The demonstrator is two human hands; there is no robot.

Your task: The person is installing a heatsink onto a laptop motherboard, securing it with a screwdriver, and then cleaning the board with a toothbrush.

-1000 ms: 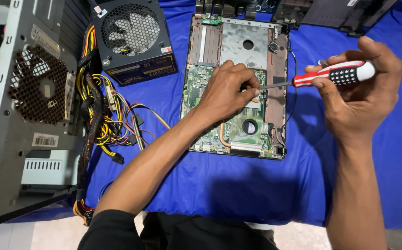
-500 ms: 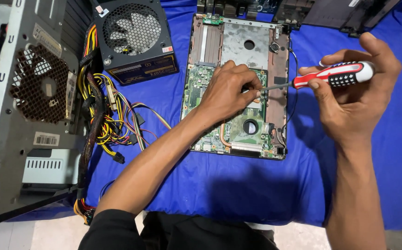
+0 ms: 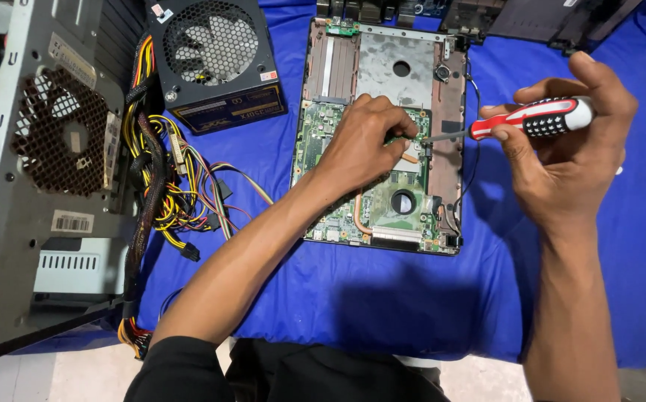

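An opened laptop base (image 3: 449,97) with a green circuit board (image 3: 386,208) lies on a blue cloth (image 3: 338,290). My left hand (image 3: 364,145) rests on the board, fingertips pinched at a spot near its middle; what they pinch is too small to see. My right hand (image 3: 561,156) grips a red, white and black screwdriver (image 3: 535,117) held nearly level. Its metal tip points left and meets the board right by my left fingertips.
A grey computer case (image 3: 33,171) stands open at the left, with a bundle of coloured cables (image 3: 174,186) spilling out. A black power supply with a round fan grille (image 3: 215,56) sits behind them. Dark laptop parts (image 3: 554,18) lie at the back right.
My right hand and the screwdriver have shifted slightly left and down. My left hand stays on the board.
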